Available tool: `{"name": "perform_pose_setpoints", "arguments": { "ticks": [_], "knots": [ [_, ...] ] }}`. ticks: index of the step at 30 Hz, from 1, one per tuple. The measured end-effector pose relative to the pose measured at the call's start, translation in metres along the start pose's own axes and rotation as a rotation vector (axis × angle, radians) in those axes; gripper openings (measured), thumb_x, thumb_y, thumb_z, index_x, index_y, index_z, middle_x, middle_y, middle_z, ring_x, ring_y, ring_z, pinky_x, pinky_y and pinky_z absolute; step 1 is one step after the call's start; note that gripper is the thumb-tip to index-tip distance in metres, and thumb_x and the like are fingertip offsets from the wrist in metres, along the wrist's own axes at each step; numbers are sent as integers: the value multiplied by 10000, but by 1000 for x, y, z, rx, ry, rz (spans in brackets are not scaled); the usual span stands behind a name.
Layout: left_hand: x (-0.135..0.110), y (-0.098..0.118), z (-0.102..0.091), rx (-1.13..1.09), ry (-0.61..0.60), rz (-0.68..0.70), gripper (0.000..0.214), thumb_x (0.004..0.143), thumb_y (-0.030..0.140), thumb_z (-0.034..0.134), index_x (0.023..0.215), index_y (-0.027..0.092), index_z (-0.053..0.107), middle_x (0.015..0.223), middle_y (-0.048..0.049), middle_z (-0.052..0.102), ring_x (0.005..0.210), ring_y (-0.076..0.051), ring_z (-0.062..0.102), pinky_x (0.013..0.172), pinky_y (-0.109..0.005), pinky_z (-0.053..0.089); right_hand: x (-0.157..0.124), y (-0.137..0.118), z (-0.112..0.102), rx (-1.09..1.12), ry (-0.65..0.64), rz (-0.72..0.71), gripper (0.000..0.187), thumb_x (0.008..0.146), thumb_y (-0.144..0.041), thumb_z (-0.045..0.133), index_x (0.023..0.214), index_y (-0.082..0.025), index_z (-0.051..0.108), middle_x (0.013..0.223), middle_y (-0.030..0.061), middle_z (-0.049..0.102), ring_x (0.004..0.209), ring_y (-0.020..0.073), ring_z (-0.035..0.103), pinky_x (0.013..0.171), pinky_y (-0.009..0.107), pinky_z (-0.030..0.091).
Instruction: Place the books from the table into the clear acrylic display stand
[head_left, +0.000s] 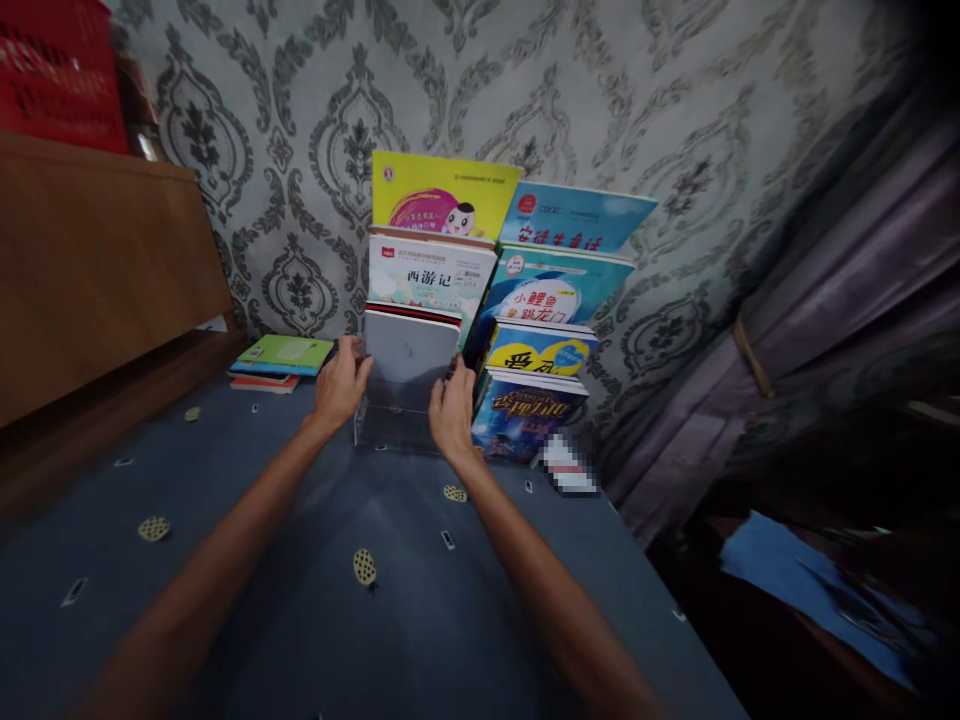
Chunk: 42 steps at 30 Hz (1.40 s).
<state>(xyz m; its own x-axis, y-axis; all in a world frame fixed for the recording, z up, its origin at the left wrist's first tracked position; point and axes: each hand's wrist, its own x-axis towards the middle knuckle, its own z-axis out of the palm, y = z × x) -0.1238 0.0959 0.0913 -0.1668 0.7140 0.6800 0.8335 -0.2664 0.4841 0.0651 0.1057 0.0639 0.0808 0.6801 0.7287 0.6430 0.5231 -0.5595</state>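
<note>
- The left hand (341,385) gripped the left edge of a plain grey-covered book (411,345), fingers curled round it
- The right hand (452,405) held the same book by its right edge, fingers closed against the cover
- The grey-covered book stood upright in the lowest front tier of a clear acrylic stepped stand (394,425), on its left side
- Behind it rose a white book with black characters (431,275), and behind that a yellow book with a cartoon figure (442,195)
- The stand's right side held four more tiers: a dark blue starry book (525,415) in front, then a yellow-and-blue book (540,352), a teal fish-themed book (551,290) and a light blue book (577,222) at the back
- The stand rested on a dark blue cloth with small pale motifs (300,560), close to the grey damask wallpaper (315,130)
- A flat pile topped by a green book (285,355) lay just left of the left hand
- A purple curtain (825,300) hung at the right
</note>
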Motion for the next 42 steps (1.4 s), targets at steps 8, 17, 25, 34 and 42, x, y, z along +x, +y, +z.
{"name": "perform_pose_setpoints", "arguments": {
  "ticks": [8, 17, 25, 34, 42],
  "knots": [
    [0, 1, 2, 85, -12, 43, 247, 1022, 308, 400, 1052, 175, 605, 1019, -97, 698, 969, -239, 639, 832, -310, 452, 3, 6, 9, -44, 21, 63, 387, 964, -207, 311, 1244, -114, 560, 1120, 176, 584, 1115, 287, 550, 1000, 460, 452],
    [17, 15, -3, 329, -109, -74, 358, 1063, 316, 309, 968, 169, 622, 1009, -129, 716, 954, -251, 667, 774, -309, 429, 26, 6, 4, -115, 2, 209, 321, 982, -242, 298, 994, -167, 610, 943, 136, 680, 877, 262, 619, 793, 364, 466],
    [12, 24, -15, 385, -158, -47, 342, 1072, 312, 299, 1026, 183, 612, 1064, -112, 711, 974, -250, 675, 723, -306, 413, 16, 9, 4, -93, 53, 76, 371, 981, -273, 299, 1087, -137, 627, 1043, 171, 682, 984, 275, 619, 904, 406, 471],
    [5, 23, -19, 293, -154, -44, 261, 1066, 314, 348, 1099, 192, 577, 1080, -104, 710, 997, -256, 671, 744, -311, 415, 6, 10, 3, -77, 53, 29, 383, 968, -272, 356, 1205, -124, 618, 1105, 170, 651, 1058, 278, 599, 955, 429, 475],
    [5, 20, -17, 235, -139, -54, 249, 1055, 324, 379, 1166, 188, 555, 1130, -114, 711, 1018, -258, 678, 782, -308, 445, 2, 14, 4, -53, 39, 44, 369, 944, -257, 393, 1212, -138, 616, 1091, 158, 633, 1044, 276, 596, 949, 433, 480]
  ]
}}
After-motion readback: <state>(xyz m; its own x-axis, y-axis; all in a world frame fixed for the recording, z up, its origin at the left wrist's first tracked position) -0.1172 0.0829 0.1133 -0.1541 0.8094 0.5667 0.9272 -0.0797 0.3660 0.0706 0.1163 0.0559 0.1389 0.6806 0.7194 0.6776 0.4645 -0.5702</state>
